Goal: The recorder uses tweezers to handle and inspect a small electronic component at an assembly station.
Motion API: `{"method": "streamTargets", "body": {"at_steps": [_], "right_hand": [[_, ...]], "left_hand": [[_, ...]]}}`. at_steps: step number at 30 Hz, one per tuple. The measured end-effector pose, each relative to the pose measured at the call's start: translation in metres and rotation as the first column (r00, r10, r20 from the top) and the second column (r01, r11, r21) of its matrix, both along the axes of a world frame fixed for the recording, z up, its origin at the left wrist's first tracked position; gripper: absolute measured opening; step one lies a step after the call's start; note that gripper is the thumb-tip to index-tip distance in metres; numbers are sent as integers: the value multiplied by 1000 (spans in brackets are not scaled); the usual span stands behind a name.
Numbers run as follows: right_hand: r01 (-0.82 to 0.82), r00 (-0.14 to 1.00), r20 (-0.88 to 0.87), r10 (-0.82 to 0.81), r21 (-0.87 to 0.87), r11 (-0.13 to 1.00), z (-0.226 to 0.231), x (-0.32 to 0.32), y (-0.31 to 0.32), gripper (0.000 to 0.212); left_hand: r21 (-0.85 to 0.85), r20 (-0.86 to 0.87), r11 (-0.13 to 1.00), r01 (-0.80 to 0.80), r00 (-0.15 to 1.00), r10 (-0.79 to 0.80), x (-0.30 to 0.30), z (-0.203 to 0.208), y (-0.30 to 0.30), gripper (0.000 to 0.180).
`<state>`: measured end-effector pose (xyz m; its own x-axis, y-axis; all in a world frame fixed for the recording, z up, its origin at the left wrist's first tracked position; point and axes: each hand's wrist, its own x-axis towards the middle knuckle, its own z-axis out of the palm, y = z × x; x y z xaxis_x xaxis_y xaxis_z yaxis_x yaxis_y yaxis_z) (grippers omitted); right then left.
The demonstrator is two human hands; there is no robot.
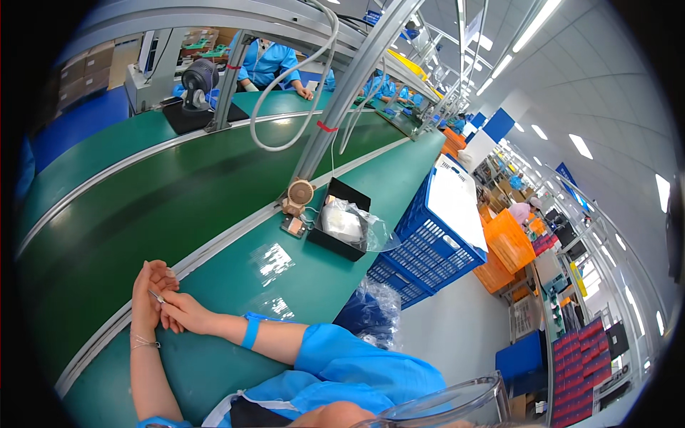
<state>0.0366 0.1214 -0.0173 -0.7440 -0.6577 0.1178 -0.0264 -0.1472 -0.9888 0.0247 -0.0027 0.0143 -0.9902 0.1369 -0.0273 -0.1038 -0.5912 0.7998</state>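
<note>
At the near left, over the green bench (221, 285), my two hands are together beside the metal rail. My left hand (146, 294) is raised with its fingers curled inward; what lies in its palm, if anything, is hidden. Against it my right hand (184, 312) is closed, thumb and finger pinching a thin silvery piece (155, 295) that points toward the left palm. The piece is too small to name more exactly. A blue band (251, 332) circles my right forearm, and a thin bracelet (145, 344) my left wrist.
Beyond my hands stand a small brown fan (300, 191) and a black box (337, 246) holding plastic-wrapped things. Blue crates (435, 228) are stacked at the bench's right. A metal post (335, 118) with a hanging white hose (255, 132) rises beside the dark green belt (164, 182). Co-workers sit across.
</note>
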Motion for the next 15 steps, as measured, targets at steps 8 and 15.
{"method": "streamTargets", "body": {"at_steps": [8,15], "right_hand": [[104,972,225,-66,-162,981,-1,-1,-3,21],[32,999,-30,-33,-59,998,-4,-3,-3,19]], "left_hand": [[54,-109,999,1,994,5,-3,-13,-7,30],[-10,-108,1000,-14,994,13,-5,-10,-6,27]]}}
